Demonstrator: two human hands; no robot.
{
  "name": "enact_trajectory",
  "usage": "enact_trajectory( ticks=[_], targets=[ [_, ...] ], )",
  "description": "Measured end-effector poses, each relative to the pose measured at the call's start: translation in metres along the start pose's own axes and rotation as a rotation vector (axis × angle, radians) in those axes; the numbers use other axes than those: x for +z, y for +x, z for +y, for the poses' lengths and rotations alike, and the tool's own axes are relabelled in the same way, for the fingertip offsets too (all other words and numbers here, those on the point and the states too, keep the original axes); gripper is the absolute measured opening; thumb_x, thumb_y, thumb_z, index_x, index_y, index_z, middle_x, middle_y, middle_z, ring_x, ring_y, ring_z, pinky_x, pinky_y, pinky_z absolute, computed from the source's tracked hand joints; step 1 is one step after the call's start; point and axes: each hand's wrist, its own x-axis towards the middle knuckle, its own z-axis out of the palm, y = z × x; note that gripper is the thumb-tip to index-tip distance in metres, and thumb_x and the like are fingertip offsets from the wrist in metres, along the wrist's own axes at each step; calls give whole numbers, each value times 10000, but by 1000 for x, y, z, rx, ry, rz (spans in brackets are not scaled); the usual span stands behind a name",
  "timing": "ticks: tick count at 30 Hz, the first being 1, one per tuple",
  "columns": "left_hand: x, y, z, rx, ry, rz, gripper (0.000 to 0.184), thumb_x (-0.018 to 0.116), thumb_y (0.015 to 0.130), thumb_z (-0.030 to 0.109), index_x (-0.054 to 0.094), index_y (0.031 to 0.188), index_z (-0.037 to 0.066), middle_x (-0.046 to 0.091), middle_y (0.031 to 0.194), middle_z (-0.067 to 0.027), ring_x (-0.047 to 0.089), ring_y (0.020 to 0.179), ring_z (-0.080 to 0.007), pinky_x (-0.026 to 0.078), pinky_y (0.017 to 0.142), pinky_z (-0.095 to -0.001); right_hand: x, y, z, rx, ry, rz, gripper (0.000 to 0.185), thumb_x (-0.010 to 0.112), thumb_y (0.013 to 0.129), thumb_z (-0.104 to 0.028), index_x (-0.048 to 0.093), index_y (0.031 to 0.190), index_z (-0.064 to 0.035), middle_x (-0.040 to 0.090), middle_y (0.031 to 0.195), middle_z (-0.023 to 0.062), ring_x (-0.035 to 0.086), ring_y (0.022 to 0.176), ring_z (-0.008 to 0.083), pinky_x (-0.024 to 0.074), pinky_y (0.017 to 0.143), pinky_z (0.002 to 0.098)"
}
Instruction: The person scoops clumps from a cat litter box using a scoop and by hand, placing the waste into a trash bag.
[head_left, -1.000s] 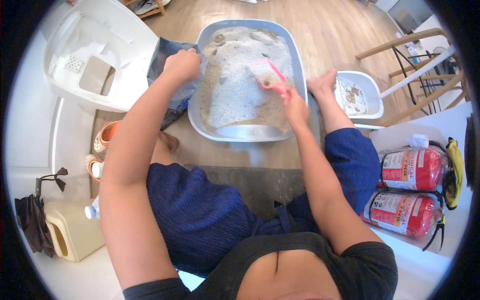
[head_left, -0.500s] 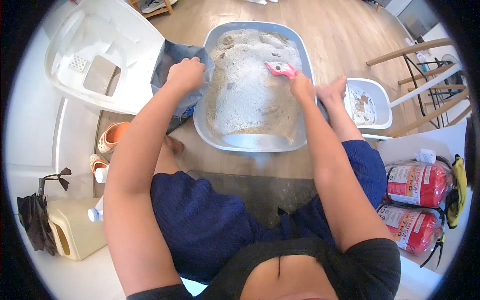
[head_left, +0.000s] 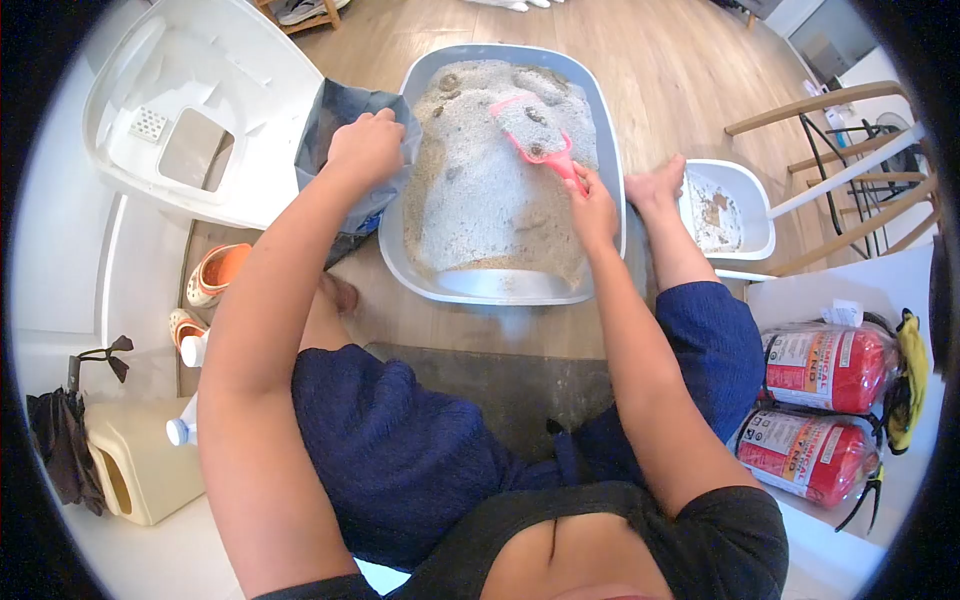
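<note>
My right hand grips the handle of a pink litter scoop, whose slotted head carries dark clumps and some litter. Beneath the scoop lies pale grey-white litter, with more dark clumps near the back, in a grey litter box. At the box's left side my left hand is closed on the rim of a dark grey plastic bag, holding its mouth apart. What lies inside the bag is mostly hidden by the hand.
A white litter-box hood stands left of the bag. Right of my bare foot are a white dustpan and a wooden chair. Two red fire extinguishers lie at lower right; orange-lined clogs and a beige bin are left.
The scoop has moved left and turned so its head faces up and away, now carrying clumps. My left hand keeps its hold on the bag. The whole view has shifted slightly.
</note>
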Motion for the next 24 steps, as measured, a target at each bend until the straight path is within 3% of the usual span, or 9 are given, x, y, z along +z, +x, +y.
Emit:
enact_trajectory(
  ticks=[3,8,17,24],
  targets=[
    [-1,0,-2,21,13,9,260,488,777,97,664,968,116,576,1073,-55,552,1039,-247,487,846,-391,6,10,-8,-22,6,40,332,586,854,-317,575,1178,-247,651,1037,97,612,966,295,463,806,399],
    [-3,-3,-10,-14,-19,8,248,505,777,108,659,972,109,567,1089,-67,544,1055,-252,490,845,-399,-2,34,-36,-49,-380,-69,312,551,858,-351,596,1148,-248,646,1050,106,609,973,304,473,809,415],
    [9,-5,-24,-88,-5,-36,302,478,786,116,665,1019,152,572,1110,-42,552,1051,-245,483,865,-392,20,107,-100,-220,-678,-271,303,522,843,-327,629,1085,-180,637,1068,141,598,1018,319,467,841,429],
    [8,-4,-23,-92,-4,-45,319,468,791,108,659,1042,156,569,1117,-35,544,1065,-238,482,866,-393,65,98,-29,-92,-222,-205,378,552,823,-421,594,1119,-190,649,1053,121,601,1012,301,459,825,414]
  ],
)
